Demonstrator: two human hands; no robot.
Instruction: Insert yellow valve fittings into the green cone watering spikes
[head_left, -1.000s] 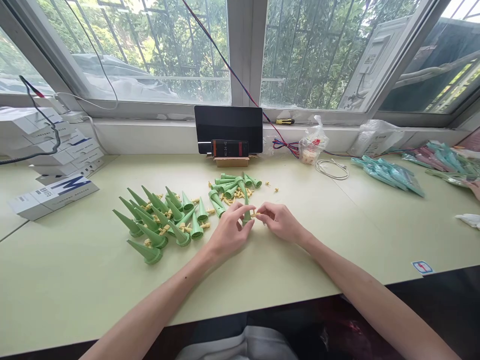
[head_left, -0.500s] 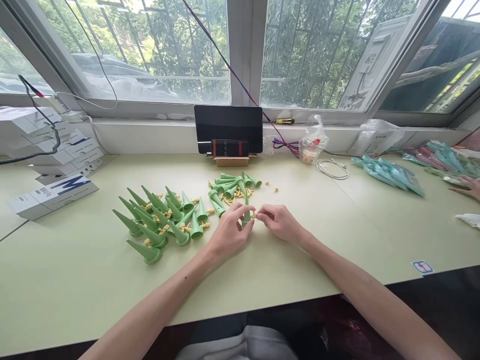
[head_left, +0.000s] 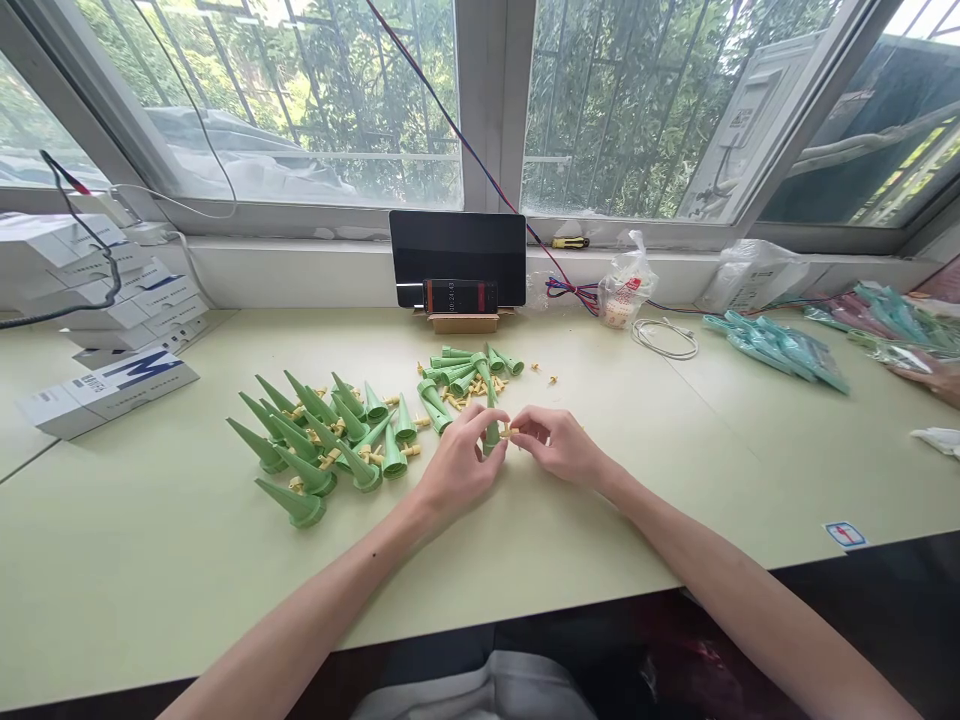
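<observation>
My left hand (head_left: 461, 462) is closed around a green cone (head_left: 491, 432), its fingers on both sides and the narrow end pointing away from me. From the right, my right hand (head_left: 562, 446) pinches a small yellow plastic fitting (head_left: 511, 433) against the cone's side. How far the fitting sits in the cone is hidden by my fingers. Just beyond lie loose green cones (head_left: 454, 375) with small yellow fittings (head_left: 469, 392) among them. To the left stand and lean several green cones (head_left: 304, 478) with yellow fittings on their sides.
White boxes (head_left: 112, 390) are stacked at the left. A tablet (head_left: 457, 245) and a phone (head_left: 461, 297) stand at the back on a cardboard holder (head_left: 463, 323). Rightward are a coiled white cable (head_left: 664, 340), teal bagged items (head_left: 780, 350) and another person's blurred hand (head_left: 930, 375).
My right fingers have shifted slightly around the yellow fitting, which shows more now. My left hand keeps its hold on the cone. The other person's hand at the far right has moved.
</observation>
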